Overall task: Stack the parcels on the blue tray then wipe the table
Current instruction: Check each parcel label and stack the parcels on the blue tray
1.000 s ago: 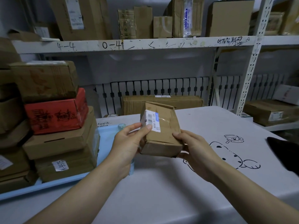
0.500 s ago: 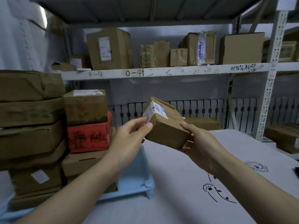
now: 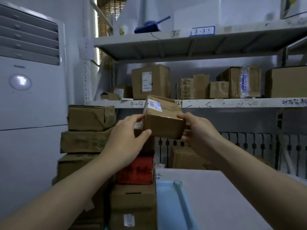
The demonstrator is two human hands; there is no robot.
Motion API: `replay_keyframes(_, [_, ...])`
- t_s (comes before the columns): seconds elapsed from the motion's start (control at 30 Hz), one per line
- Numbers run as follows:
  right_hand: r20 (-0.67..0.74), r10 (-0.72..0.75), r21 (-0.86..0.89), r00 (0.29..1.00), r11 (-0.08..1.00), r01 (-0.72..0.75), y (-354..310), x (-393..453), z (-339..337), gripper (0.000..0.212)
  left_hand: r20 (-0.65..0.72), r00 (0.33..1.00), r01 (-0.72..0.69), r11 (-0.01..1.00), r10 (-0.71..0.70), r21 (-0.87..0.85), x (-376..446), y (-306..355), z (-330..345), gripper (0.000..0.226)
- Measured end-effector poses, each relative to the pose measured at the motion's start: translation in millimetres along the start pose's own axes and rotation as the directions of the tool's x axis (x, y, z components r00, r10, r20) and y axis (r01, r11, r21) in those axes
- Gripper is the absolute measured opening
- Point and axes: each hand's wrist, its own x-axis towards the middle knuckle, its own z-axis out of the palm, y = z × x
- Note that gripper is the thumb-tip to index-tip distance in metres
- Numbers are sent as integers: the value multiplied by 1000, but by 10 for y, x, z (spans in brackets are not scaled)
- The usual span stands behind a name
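Both hands hold one small cardboard parcel (image 3: 163, 119) up in the air. The left hand (image 3: 127, 133) has its grip on the parcel's left end, thumb pressed to the front face and fingers curled over the top edge. The right hand (image 3: 196, 130) has its grip on the right end, fingers wrapped round the corner. The parcel is tilted, its white label (image 3: 153, 105) facing up and to the left.

Below and to the left of the grip stand two piles of parcels. The nearer pile has a red box (image 3: 135, 170) with brown boxes (image 3: 132, 196) beneath it; what tops this pile is mostly hidden behind the left hand. The farther pile (image 3: 86, 130), left of the grip, is all brown cartons. Whether the piles sit in the tray cannot be told, since their bases are out of view.

Straight below the grip a bare corner of the blue tray (image 3: 169, 205) shows, lying on the white worktop (image 3: 224, 196).

Behind the grip a shelf (image 3: 224, 102) carries a row of cardboard boxes (image 3: 150, 81). Far left of the grip stands a white air conditioner (image 3: 31, 80).
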Motion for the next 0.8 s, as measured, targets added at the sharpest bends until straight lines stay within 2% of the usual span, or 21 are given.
replay_keyframes(0.17, [13, -25, -64, 1000, 998, 25, -72, 291, 432, 14, -41, 992, 123, 989, -119, 87, 33, -277, -119, 64])
replay_keyframes(0.37, [1, -16, -230, 1000, 973, 16, -33, 608, 760, 34, 16, 974, 226, 972, -226, -62, 49, -467, -67, 77])
replay_keyframes(0.6, [24, -13, -418, 1000, 908, 22, 14, 676, 814, 65, -12, 965, 257, 958, -260, -126, 112, -494, 20, 58])
replay_keyframes(0.8, [76, 13, -385, 997, 923, 17, 92, 705, 788, 61, -38, 966, 248, 958, -256, -146, 145, -477, 51, 47])
